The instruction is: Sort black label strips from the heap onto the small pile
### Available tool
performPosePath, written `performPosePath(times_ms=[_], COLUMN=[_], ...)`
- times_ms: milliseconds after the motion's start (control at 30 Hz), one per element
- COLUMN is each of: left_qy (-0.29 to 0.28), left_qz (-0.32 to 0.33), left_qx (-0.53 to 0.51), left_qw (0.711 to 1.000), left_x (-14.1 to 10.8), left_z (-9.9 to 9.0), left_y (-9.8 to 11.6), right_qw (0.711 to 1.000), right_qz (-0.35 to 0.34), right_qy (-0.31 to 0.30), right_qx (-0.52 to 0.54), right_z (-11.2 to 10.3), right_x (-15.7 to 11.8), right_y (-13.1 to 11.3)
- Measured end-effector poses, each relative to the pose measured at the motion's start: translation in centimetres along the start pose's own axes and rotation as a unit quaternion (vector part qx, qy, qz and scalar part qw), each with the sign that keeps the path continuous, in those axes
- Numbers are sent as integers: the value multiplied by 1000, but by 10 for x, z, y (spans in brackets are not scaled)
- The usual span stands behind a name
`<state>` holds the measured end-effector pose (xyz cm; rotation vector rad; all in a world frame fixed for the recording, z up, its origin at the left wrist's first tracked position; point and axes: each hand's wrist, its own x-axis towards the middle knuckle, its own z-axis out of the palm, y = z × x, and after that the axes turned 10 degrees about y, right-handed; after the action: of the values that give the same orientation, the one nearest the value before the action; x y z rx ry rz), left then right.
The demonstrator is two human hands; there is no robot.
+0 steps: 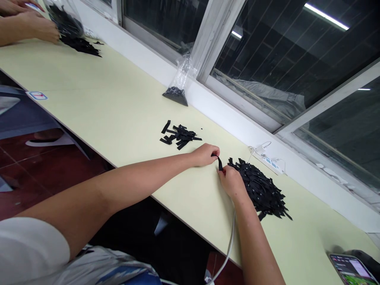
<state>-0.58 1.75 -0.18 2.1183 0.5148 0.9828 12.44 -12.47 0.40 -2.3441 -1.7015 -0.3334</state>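
Observation:
Between my two hands a short black fabric strip point(220, 163) is bent in a curve. The fingers of my left hand point(206, 154) pinch its upper end, and those of my right hand point(231, 179) pinch the lower end. Just right of my right hand lies a large heap of black strips point(261, 190), with small shiny spots on many of them. A smaller pile of black strips point(184, 135) is spread on the table beyond my left wrist.
On the pale table point(118, 118), a clear bag point(178, 89) with small black pieces leans by the window wall. A power strip point(268, 161), white cable point(230, 241) and phone point(353, 269) lie rightward. Another person's hands point(38, 27) work at black strips point(81, 45), far left.

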Motion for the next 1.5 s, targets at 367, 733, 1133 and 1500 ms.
performPosePath(times_ms=[367,733,1133,1500], left_qy=[-4,-14,-40,-23], left_qz=[3,15,86,85], left_qx=[-4,-1,-79,-43], left_qw=[1000,1000,992,995], left_x=[0,-1,-9,-8], left_z=[1,-2,-2,-2], left_y=[-3,1,32,26], right_qw=[998,939,833,842], right_qz=[-44,83,148,139], right_qy=[-1,132,197,145], right_qx=[-44,306,495,500], right_z=[-14,-14,-12,-14], right_x=[-6,0,3,1], right_y=[-20,1,13,6])
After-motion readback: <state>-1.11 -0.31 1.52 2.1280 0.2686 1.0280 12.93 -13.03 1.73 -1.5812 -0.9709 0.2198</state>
